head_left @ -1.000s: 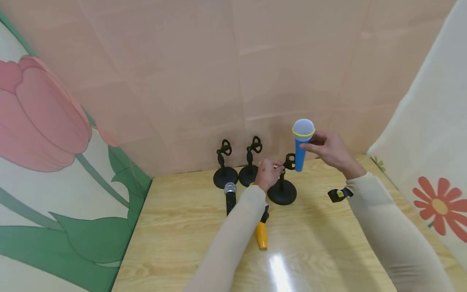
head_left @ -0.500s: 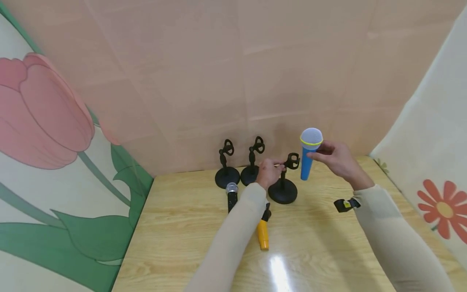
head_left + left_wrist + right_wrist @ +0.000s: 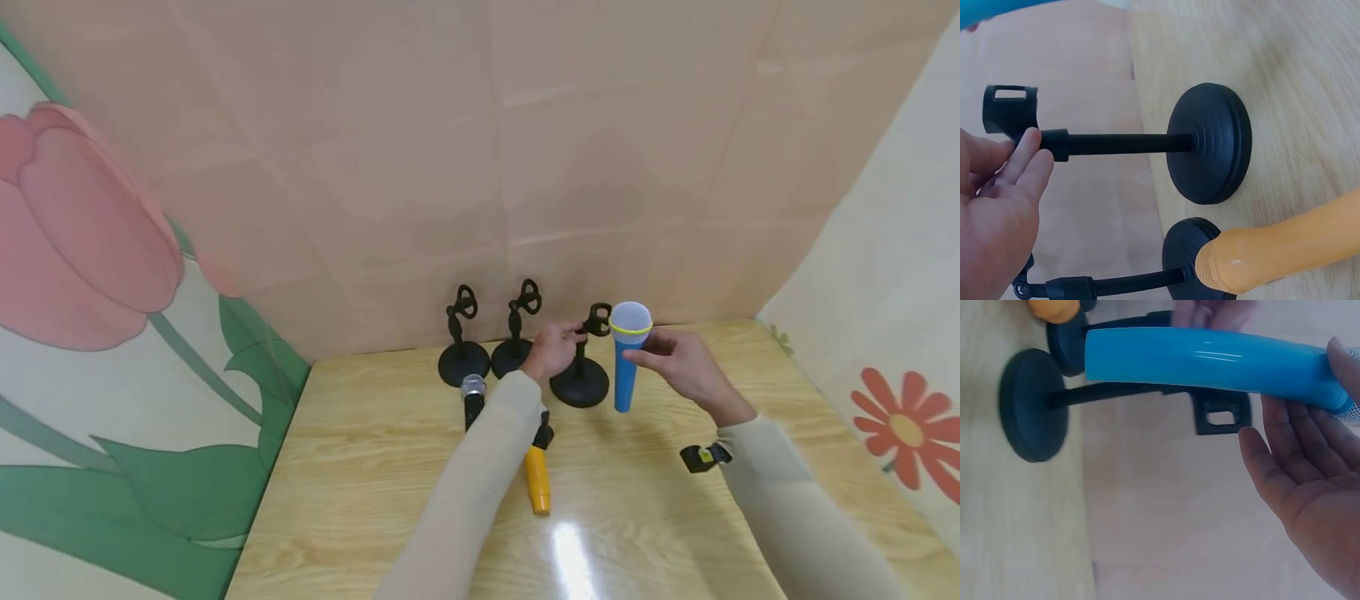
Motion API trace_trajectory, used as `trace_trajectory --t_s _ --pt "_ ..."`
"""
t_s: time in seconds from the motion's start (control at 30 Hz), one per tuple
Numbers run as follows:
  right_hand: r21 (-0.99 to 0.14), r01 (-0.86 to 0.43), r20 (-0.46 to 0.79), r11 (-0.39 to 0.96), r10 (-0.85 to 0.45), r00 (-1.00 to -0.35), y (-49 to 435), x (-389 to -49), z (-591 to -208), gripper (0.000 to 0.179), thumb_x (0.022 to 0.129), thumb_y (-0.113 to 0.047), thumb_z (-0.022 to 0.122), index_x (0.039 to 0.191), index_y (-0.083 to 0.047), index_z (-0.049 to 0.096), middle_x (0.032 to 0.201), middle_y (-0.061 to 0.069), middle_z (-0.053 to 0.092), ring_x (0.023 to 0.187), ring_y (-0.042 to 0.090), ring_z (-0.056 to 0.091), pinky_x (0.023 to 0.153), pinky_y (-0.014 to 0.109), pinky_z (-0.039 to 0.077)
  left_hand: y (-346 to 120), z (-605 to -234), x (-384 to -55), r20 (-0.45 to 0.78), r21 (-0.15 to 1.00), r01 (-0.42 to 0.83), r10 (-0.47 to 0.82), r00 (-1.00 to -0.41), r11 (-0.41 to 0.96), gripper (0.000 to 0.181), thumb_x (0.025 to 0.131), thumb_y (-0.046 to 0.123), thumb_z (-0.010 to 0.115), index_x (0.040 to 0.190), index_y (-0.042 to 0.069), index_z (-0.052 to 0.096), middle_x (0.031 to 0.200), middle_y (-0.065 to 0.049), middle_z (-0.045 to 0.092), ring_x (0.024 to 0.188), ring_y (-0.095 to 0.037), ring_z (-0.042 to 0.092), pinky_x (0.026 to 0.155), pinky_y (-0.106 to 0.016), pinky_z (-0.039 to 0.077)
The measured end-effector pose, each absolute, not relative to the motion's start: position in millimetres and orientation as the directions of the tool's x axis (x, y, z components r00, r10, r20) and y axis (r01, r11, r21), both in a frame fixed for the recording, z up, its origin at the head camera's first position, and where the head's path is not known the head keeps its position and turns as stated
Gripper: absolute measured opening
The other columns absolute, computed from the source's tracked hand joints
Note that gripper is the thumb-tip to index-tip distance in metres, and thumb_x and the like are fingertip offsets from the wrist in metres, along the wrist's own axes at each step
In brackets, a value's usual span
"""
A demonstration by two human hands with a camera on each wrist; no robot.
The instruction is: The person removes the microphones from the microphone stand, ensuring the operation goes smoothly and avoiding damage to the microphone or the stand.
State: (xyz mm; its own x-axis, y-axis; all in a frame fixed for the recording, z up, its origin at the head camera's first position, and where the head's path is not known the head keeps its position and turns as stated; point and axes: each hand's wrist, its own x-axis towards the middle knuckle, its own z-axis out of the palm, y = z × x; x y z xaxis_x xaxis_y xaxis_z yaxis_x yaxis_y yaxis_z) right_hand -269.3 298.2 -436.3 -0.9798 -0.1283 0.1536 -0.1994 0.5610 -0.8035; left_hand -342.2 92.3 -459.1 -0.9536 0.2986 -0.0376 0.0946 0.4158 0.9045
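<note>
My left hand (image 3: 552,350) pinches the neck of a black desktop microphone stand (image 3: 1125,144), just below its clip (image 3: 1010,107). This stand's round base (image 3: 580,385) is on the wooden table. My right hand (image 3: 681,367) holds a blue toy microphone (image 3: 625,375) near its top, between thumb and fingers. The microphone is almost upright, its white, yellow-ringed head (image 3: 631,319) on top, just right of the clip. In the right wrist view the blue handle (image 3: 1204,359) passes in front of the stand, partly covering its upper part.
Two more black stands (image 3: 462,362) (image 3: 513,354) stand to the left near the back wall. A black microphone with a silver head (image 3: 473,387) and an orange one (image 3: 537,483) lie on the table (image 3: 360,467), partly hidden by my left arm. A patterned panel (image 3: 862,333) borders the right side.
My right hand has lowered the blue microphone, which now sits beside the clip. The stand in my left hand has shifted slightly toward the back wall.
</note>
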Motion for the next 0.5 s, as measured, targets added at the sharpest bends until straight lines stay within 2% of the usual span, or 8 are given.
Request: trace_trajectory --t_s 0.1,0.17,0.33,0.5 --pt "-0.816 -0.172 0.12 0.553 -0.128 -0.984 297.7 -264.8 -446.0 0.056 0.094 -0.038 0.07 0.127 0.006 0.062 0.118 0.024 0.067 0.107 0.037 0.065 0.088 0.05 0.054 90.8 -459.2 -344.3 -0.029 0.915 0.108 0.33 -0.943 0.389 0.038 0.105 0.002 0.044 0.14 0.004 0.057 0.143 -0.01 0.056 0.122 -0.018 0.06 0.106 -0.035 0.044" --pt "-0.825 -0.159 0.105 0.543 -0.13 -0.986 297.6 -261.4 -453.5 0.057 0.095 -0.038 0.07 0.129 0.007 0.061 0.12 0.025 0.067 0.109 0.04 0.064 0.09 0.055 0.052 89.9 -459.9 -346.0 -0.021 0.917 0.119 0.345 -0.938 0.38 0.038 0.105 0.002 0.043 0.141 0.003 0.055 0.144 -0.01 0.055 0.123 -0.018 0.06 0.107 -0.034 0.043" --pt "-0.845 -0.112 0.049 0.523 -0.132 -0.99 293.8 -252.6 -473.0 0.06 0.095 -0.037 0.069 0.132 0.009 0.059 0.122 0.026 0.066 0.111 0.041 0.063 0.092 0.056 0.052 87.1 -462.3 -350.7 -0.023 0.913 0.125 0.355 -0.935 0.389 0.038 0.107 0.011 0.042 0.143 0.005 0.054 0.138 -0.008 0.061 0.128 -0.02 0.056 0.11 -0.035 0.039" --pt "-0.896 -0.009 -0.079 0.444 -0.179 -0.981 284.4 -246.4 -494.0 0.063 0.096 -0.033 0.07 0.134 0.014 0.053 0.123 0.028 0.064 0.109 0.038 0.065 0.092 0.052 0.053 86.5 -461.9 -356.5 -0.014 0.906 0.137 0.351 -0.936 0.402 0.039 0.109 0.017 0.041 0.144 0.007 0.053 0.13 -0.006 0.066 0.131 -0.021 0.053 0.112 -0.037 0.038"
